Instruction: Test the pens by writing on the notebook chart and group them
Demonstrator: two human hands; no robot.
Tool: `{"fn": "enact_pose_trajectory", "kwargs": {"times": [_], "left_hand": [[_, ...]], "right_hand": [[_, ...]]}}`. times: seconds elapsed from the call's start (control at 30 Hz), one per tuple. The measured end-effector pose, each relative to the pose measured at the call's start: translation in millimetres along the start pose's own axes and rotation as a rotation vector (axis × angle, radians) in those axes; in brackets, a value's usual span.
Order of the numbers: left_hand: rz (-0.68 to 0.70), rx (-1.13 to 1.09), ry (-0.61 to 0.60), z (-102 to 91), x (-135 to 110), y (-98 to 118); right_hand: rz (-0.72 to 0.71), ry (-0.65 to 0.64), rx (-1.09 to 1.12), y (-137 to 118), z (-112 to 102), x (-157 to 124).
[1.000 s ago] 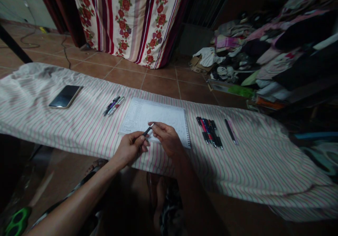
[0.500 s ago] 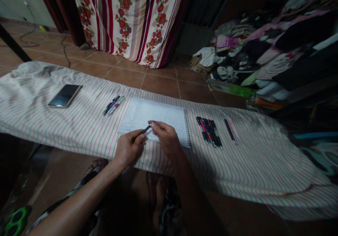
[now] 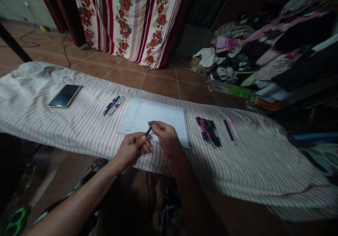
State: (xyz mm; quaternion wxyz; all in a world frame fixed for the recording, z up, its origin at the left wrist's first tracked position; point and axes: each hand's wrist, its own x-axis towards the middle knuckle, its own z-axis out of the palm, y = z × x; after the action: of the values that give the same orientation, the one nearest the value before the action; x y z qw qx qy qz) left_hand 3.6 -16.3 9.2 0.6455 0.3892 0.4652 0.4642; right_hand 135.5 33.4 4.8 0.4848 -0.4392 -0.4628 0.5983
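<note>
Between my two hands is a dark pen, held at a slant above the near edge of a spiral notebook. My left hand is closed around its lower part, thumb along the barrel. The fingertips of my right hand pinch its upper end, where a small light tip shows. Written lines cover part of the notebook's page. Several pens lie in a cluster right of the notebook, and a smaller group of pens lies to its left.
A phone rests at the left of the striped cloth. Farther right lie a black pen and a pinkish pen side by side. Beyond the cloth are a floral curtain and heaped clothes on the right.
My left hand has slid up and right along the pen, closer to my right hand, and less of the barrel shows. The pen is tilted more steeply. My right hand stays nearly in place.
</note>
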Motion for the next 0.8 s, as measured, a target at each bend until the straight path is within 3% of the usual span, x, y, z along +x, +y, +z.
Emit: {"fn": "enact_pose_trajectory", "kwargs": {"times": [0.1,0.23,0.33,0.57,0.8], "left_hand": [[-0.01,0.006,0.004,-0.5,0.4,0.1],[0.136,0.178,0.174,-3.1,2.1,-5.9],[0.21,0.267,0.226,-2.7,2.6,-7.0],[0.053,0.088,0.149,0.5,3.9,-6.9],[0.165,0.2,0.194,-2.7,4.8,-13.7]], "right_hand": [[0.03,0.001,0.025,-0.7,-0.1,0.0],[0.017,0.052,0.007,-0.3,1.6,1.3],[0.01,0.052,-0.007,0.8,2.3,2.1],[0.052,0.081,-0.029,1.3,0.3,1.3],[0.013,0.115,-0.058,1.4,2.6,2.3]]}}
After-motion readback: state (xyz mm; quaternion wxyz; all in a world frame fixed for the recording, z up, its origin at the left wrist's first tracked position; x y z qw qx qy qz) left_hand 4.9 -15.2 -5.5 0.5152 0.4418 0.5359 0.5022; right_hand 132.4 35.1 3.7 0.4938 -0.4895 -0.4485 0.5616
